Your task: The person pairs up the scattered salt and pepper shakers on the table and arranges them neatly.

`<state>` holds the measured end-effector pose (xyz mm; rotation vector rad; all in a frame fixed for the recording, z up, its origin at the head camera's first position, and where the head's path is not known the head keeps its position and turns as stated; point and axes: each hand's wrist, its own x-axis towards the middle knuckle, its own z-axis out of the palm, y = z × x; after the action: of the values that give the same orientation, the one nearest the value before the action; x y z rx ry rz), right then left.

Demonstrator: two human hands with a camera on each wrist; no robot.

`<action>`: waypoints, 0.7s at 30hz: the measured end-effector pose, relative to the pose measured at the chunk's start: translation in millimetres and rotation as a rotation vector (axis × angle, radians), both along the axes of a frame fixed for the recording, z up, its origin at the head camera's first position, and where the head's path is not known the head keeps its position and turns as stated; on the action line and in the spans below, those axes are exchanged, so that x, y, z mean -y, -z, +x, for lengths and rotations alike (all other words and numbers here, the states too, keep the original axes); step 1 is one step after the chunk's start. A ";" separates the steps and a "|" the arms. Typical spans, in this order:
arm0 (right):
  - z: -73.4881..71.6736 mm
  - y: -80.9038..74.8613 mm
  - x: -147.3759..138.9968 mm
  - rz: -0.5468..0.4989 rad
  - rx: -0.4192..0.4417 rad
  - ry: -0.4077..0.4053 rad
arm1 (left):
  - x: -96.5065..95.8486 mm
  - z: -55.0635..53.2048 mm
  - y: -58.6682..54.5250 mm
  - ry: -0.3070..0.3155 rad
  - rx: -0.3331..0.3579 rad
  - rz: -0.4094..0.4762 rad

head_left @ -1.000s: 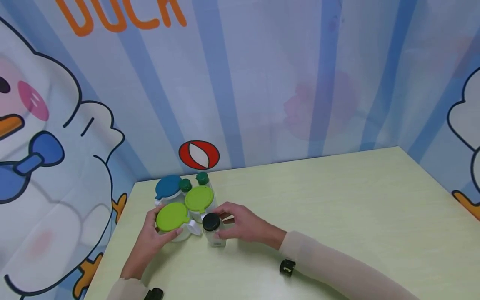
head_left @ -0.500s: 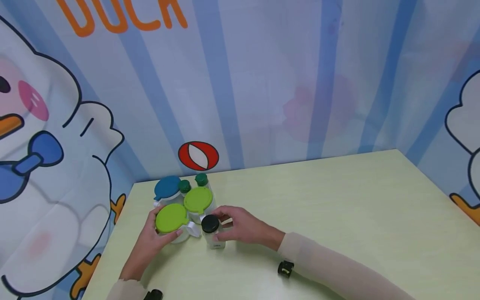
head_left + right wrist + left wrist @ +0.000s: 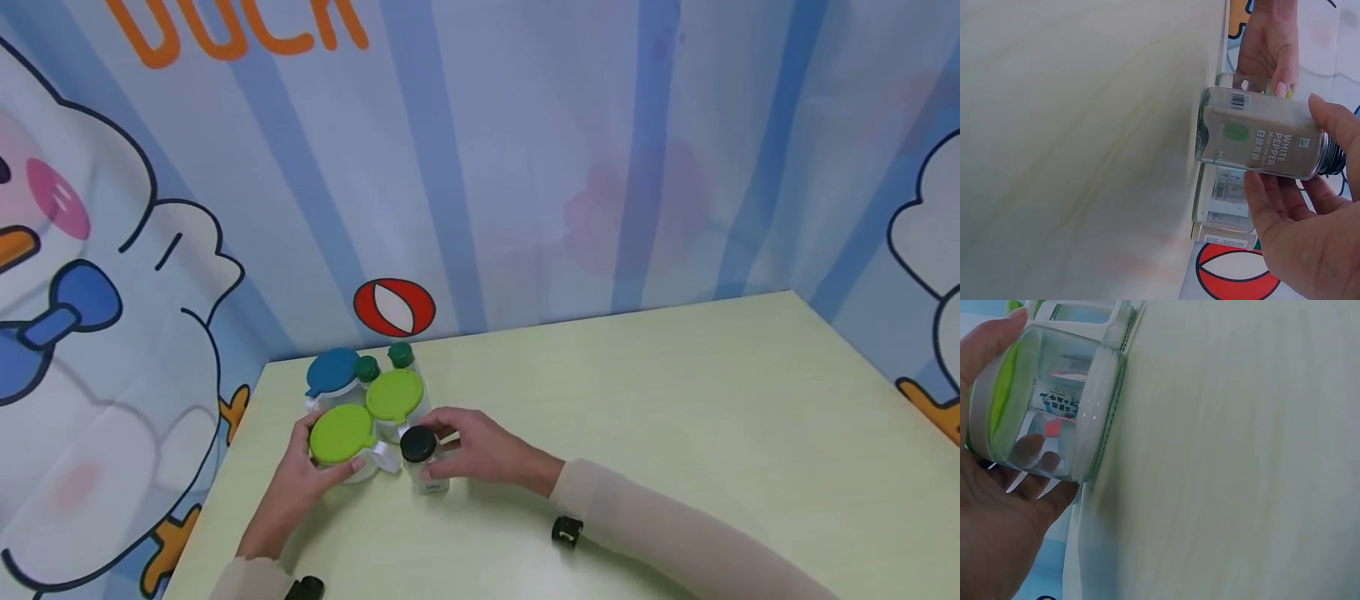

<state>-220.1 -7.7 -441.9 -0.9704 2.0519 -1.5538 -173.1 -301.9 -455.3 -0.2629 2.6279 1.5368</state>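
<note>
My left hand point(image 3: 288, 487) grips a clear seasoning jar point(image 3: 341, 435) with a lime-green lid and a white handle, its thumb in front and fingers around the far side. In the left wrist view the jar's clear wall point(image 3: 1063, 403) shows fingertips through it. My right hand point(image 3: 491, 450) holds a square glass spice bottle point(image 3: 1254, 137) between thumb and fingers. Its label reads "White Pepper", and the black cap point(image 3: 417, 444) faces up in the head view. Both containers stand upright on the table, side by side, the jar's handle close to the bottle.
Behind them stand a second lime-lidded jar point(image 3: 395, 396), a blue-lidded jar point(image 3: 332, 372) and two green-capped bottles, one cap point(image 3: 367, 368) left of the other cap point(image 3: 401, 354). The pale table point(image 3: 637, 400) meets a printed curtain point(image 3: 540, 167) at its back edge.
</note>
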 end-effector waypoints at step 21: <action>0.9 0.0 1.9 0.003 -0.028 -0.015 | -1.7 5.6 -1.9 0.048 -0.025 -0.055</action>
<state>-219.2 -9.6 -442.0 -1.0095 2.0609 -1.5372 -167.5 -300.1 -453.4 -0.1848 2.6779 1.4639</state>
